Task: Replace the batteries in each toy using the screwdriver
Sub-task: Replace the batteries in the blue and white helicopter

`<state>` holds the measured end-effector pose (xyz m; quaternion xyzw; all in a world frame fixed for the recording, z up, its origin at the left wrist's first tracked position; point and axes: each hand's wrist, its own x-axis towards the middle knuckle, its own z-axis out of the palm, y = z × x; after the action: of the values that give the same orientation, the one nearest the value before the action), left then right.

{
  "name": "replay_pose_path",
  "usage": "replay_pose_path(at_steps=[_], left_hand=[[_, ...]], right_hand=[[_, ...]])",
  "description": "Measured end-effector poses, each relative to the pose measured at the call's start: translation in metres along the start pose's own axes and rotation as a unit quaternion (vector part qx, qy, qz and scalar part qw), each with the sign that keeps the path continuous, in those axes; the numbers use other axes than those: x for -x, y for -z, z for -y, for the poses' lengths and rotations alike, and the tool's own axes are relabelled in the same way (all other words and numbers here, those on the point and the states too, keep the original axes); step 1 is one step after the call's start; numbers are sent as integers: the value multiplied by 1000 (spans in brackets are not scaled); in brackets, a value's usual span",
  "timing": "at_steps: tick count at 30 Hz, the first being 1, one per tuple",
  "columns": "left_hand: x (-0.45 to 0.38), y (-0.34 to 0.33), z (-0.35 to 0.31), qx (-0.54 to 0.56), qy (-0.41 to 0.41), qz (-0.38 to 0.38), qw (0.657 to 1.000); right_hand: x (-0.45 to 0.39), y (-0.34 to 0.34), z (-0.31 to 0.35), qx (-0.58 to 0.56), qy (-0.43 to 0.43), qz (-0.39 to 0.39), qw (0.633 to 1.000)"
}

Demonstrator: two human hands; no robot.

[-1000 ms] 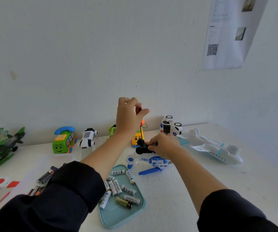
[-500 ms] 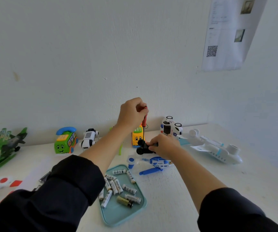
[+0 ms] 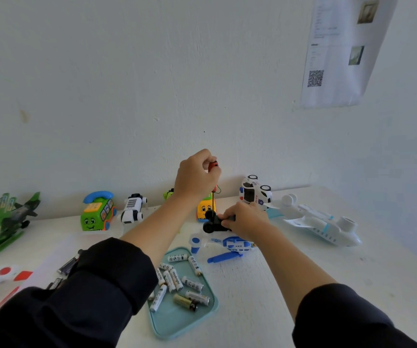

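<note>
— Spreading across the white desk (image 3: 265,292), what do you make out, biggest first?

— A white toy plane (image 3: 320,223) at the right and a green jet (image 3: 4,222) at the far left. Then the teal tray (image 3: 177,320) of loose batteries (image 3: 174,280), near the front. A blue and white helicopter (image 3: 232,246) lies just behind the tray.

— And the toy being worked on?

— A small black wheeled toy (image 3: 213,222), held just above the helicopter. The right hand (image 3: 246,218) grips it from the side, fingers curled round its body.

— The screwdriver?

— The left hand (image 3: 195,179) is closed round the red handle of the screwdriver (image 3: 213,172); its thin shaft points down to the toy.

— How will that toy handle?

— Light, stiff plastic, I'd judge, and apt to roll or twist on its wheels. Best held by the body, clear of the wheels. The screw is too small to see; it could easily drop and get lost.
</note>
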<state>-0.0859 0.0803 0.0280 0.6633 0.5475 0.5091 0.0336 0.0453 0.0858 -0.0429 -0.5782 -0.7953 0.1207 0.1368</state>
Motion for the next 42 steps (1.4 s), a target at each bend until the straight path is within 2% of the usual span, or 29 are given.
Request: replay_pose_path(at_steps=[4, 9, 14, 18, 25, 29, 34, 39, 42], left_hand=[[2, 0, 1, -68, -37, -7, 997], [4, 5, -1, -41, -38, 6, 998], [5, 2, 4, -105, -50, -12, 993], [3, 3, 5, -69, -71, 16, 995], [5, 7, 11, -104, -40, -20, 994], [-1, 17, 16, -28, -30, 33, 999], [2, 20, 18, 84, 25, 112, 990], [4, 15, 22, 0, -11, 8, 1000], [0, 20, 24, 14, -13, 27, 999]], right_hand=[[-1, 0, 0, 5, -3, 4, 1000], [-1, -1, 0, -1, 1, 6, 1000], [0, -1, 1, -4, 4, 6, 1000], [0, -2, 0, -6, 0, 2, 1000], [0, -2, -1, -3, 2, 0, 1000], [-2, -3, -2, 1, 6, 4, 1000], [-3, -3, -2, -3, 9, 5, 1000], [-1, -2, -2, -2, 6, 1, 1000], [-3, -3, -2, -4, 2, 2, 1000]])
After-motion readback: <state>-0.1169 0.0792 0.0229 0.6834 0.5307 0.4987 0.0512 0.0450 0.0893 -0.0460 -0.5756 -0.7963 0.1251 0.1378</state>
